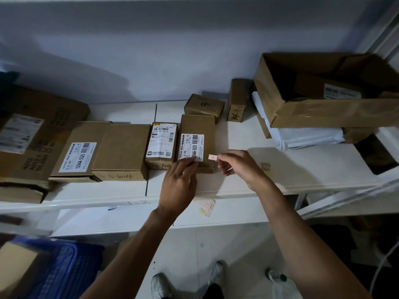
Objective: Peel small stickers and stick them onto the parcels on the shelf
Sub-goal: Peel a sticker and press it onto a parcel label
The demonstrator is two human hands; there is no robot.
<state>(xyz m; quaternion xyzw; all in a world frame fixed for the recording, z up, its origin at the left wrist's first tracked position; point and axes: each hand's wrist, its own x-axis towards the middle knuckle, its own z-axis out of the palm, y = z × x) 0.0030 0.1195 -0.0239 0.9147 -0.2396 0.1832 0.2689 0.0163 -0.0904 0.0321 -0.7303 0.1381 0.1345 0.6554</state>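
A small white sticker with a red border [212,157] is pinched at its right end between the thumb and forefinger of my right hand [238,166]. It hovers over the near right corner of a brown parcel [208,128] that carries a white barcode label. My left hand [180,182] rests its fingertips on that parcel's near edge, holding nothing. A sticker sheet [206,207] hangs on the shelf's front lip below my hands. Two loose stickers [266,167] lie on the white shelf [302,165] to the right.
More parcels stand on the shelf: a labelled box [160,145] just left, two flat boxes [101,151], a big carton [32,134] far left, small boxes [204,106] behind. An open carton [323,91] sits on white bags at right. A blue crate [64,270] is on the floor.
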